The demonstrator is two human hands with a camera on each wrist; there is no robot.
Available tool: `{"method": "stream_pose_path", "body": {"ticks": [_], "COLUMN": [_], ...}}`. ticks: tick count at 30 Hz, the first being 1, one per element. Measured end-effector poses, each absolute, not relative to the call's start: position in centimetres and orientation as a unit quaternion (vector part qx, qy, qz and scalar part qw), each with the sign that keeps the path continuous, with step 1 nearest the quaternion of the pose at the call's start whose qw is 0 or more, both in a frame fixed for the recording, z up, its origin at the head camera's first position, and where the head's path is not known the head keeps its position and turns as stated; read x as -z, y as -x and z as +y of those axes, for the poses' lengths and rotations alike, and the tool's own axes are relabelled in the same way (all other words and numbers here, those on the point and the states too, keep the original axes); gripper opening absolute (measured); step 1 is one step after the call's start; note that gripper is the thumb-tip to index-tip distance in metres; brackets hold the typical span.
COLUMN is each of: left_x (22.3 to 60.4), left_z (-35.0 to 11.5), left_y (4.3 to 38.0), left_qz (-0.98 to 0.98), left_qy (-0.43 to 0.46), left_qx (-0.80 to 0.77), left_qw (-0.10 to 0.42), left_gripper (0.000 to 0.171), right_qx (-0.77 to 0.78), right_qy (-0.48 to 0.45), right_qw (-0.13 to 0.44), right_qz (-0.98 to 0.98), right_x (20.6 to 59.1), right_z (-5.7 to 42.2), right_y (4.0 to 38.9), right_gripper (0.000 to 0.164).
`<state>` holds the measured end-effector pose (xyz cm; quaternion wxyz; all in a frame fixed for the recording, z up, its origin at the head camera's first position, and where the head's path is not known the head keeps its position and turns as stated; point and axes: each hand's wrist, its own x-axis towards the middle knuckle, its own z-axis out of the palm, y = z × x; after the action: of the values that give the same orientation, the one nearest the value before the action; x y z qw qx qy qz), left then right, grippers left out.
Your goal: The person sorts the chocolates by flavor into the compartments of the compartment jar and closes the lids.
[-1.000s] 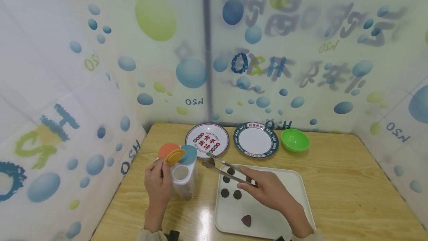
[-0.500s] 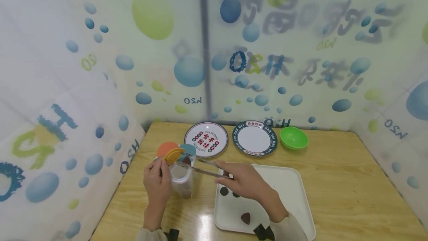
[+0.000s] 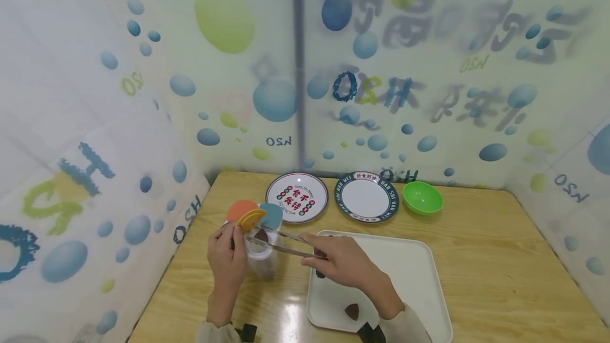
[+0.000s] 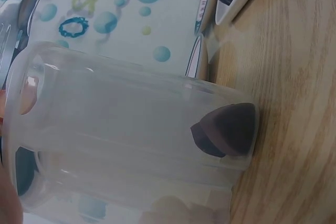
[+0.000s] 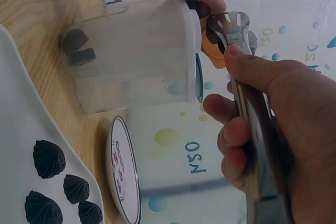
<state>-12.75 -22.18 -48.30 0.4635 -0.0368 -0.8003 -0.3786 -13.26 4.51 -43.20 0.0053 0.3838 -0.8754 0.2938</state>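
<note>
A clear plastic container [image 3: 263, 266] with several compartments stands at the table's left. My left hand [image 3: 226, 257] pinches the raised yellow lid [image 3: 250, 220] of its front compartment. My right hand [image 3: 344, 261] grips metal tongs [image 3: 292, 251]. Between the tong tips is a dark brown, rounded triangular piece [image 3: 261, 235], over the open compartment mouth. Through the wall, in the left wrist view, similar dark pieces [image 4: 233, 129] lie at the container's bottom. Another brown piece [image 3: 352, 311] rests on the white tray [image 3: 405, 279], partly covered by my right arm.
Several dark ridged pieces [image 5: 49, 158] sit on the tray, mostly hidden by my hand in the head view. The container's orange lid [image 3: 242, 208] and blue lid [image 3: 272, 215] are down. Behind are a red-lettered plate [image 3: 281, 195], a green-rimmed plate [image 3: 367, 197] and a green bowl [image 3: 423, 198].
My right hand has carried the tongs and brown piece left, from above the tray to the container's mouth. My left hand has kept the yellow lid raised.
</note>
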Motion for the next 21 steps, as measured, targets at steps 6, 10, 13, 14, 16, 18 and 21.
{"method": "stream_pose_path", "body": {"ticks": [6, 10, 13, 14, 16, 18, 21], "left_x": [48.1, 48.2, 48.2, 48.3, 48.3, 48.3, 48.2], "left_z": [-22.1, -22.1, -22.1, -22.1, -22.1, -22.1, -22.0], "left_y": [12.7, 12.8, 12.8, 12.8, 12.7, 12.6, 12.6], "left_qz": [-0.802, -0.798, -0.796, -0.796, -0.798, -0.801, -0.801], "left_qy": [0.033, 0.042, 0.043, 0.042, 0.038, 0.033, 0.029], "left_qx": [0.373, 0.37, 0.375, 0.377, 0.379, 0.382, 0.384], "left_qw": [0.465, 0.474, 0.473, 0.471, 0.467, 0.46, 0.458], "left_gripper": [0.017, 0.017, 0.017, 0.017, 0.017, 0.017, 0.017], "right_qx": [-0.281, -0.276, -0.277, -0.279, -0.281, -0.279, -0.273], "right_qy": [-0.366, -0.352, -0.344, -0.34, -0.332, -0.325, -0.315], "right_qw": [-0.016, -0.023, -0.029, -0.031, -0.037, -0.036, -0.033], "right_qz": [-0.887, -0.894, -0.897, -0.897, -0.9, -0.903, -0.908], "right_x": [43.0, 43.0, 43.0, 43.1, 43.1, 43.1, 43.0], "right_z": [4.4, 4.5, 4.8, 4.9, 5.1, 5.3, 5.7], "right_y": [13.1, 13.1, 13.0, 13.0, 12.9, 12.8, 12.5], "right_gripper": [0.05, 0.051, 0.052, 0.053, 0.056, 0.057, 0.058]}}
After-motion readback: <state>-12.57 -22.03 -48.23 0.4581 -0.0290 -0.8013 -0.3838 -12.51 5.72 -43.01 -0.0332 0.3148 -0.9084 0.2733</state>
